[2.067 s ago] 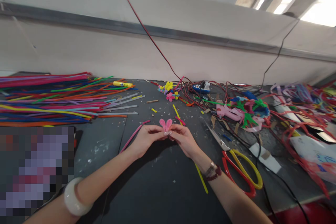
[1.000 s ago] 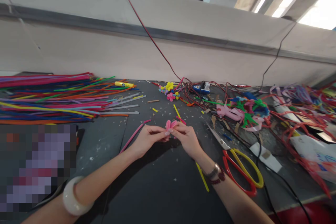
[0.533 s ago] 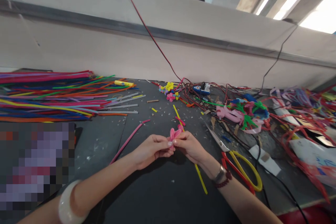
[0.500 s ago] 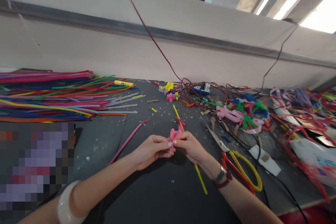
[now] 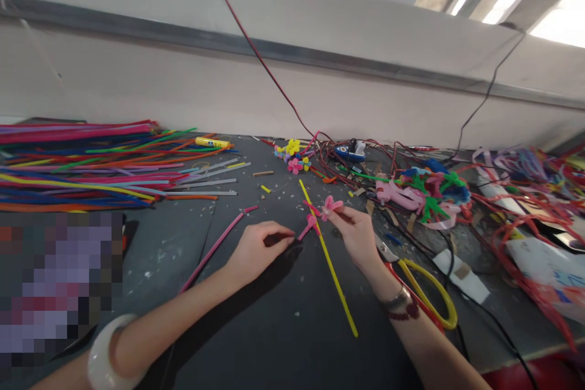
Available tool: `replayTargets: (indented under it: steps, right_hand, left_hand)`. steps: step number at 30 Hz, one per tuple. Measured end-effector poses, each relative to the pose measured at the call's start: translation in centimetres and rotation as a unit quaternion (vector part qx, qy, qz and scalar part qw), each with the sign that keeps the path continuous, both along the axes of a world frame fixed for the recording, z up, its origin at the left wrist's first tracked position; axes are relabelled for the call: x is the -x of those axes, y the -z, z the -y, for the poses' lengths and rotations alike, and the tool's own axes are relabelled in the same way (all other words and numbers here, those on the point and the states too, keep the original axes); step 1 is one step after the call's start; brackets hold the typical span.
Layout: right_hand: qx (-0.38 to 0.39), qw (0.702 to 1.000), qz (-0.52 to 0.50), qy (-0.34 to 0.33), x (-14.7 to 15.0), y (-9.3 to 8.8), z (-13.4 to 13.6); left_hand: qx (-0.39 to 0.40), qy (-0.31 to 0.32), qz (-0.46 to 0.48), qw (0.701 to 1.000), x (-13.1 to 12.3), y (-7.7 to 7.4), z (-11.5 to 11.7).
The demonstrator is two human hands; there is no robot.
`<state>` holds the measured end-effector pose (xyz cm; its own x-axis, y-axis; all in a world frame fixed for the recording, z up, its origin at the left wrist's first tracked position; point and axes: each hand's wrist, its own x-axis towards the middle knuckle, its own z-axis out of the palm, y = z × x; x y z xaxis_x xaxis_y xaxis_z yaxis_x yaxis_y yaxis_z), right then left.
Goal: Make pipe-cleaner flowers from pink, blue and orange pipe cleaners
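My right hand (image 5: 354,234) pinches a small pink pipe-cleaner flower (image 5: 329,207) at its fingertips. A long yellow pipe cleaner (image 5: 328,259) lies on the dark work table (image 5: 256,329) just left of that hand, with short pink pipe-cleaner pieces (image 5: 311,224) crossing it. My left hand (image 5: 256,253) rests apart from the flower with its fingers curled closed. A dark sliver shows between them, too small to name. A long pink pipe cleaner (image 5: 214,250) lies beside that hand.
Red-and-yellow-handled scissors (image 5: 423,295) lie by my right wrist. Bundled pipe cleaners (image 5: 91,170) spread at the far left above a pixelated patch (image 5: 59,286). Tangled red wires (image 5: 347,170) and pipe-cleaner figures (image 5: 423,192) crowd the back right.
My hands have parted. The right hand has moved up and to the right with the pink flower, and the left has drawn back. The yellow pipe cleaner now shows along its length.
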<state>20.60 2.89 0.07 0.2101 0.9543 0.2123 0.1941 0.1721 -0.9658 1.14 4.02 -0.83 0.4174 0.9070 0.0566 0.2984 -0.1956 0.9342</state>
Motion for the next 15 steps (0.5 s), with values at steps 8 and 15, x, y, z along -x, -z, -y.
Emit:
replayTargets:
  steps: [8, 15]
  right_hand:
    - [0.011, 0.999, 0.010, 0.035, -0.7, 0.9, -0.4]
    - [0.020, 0.999, 0.002, 0.027, -0.4, 0.6, -0.1]
  left_hand:
    - [-0.146, 0.065, -0.196, 0.968, -3.4, -0.9, -2.1]
    - [-0.080, 0.037, -0.100, 0.991, -1.9, 1.2, -3.1]
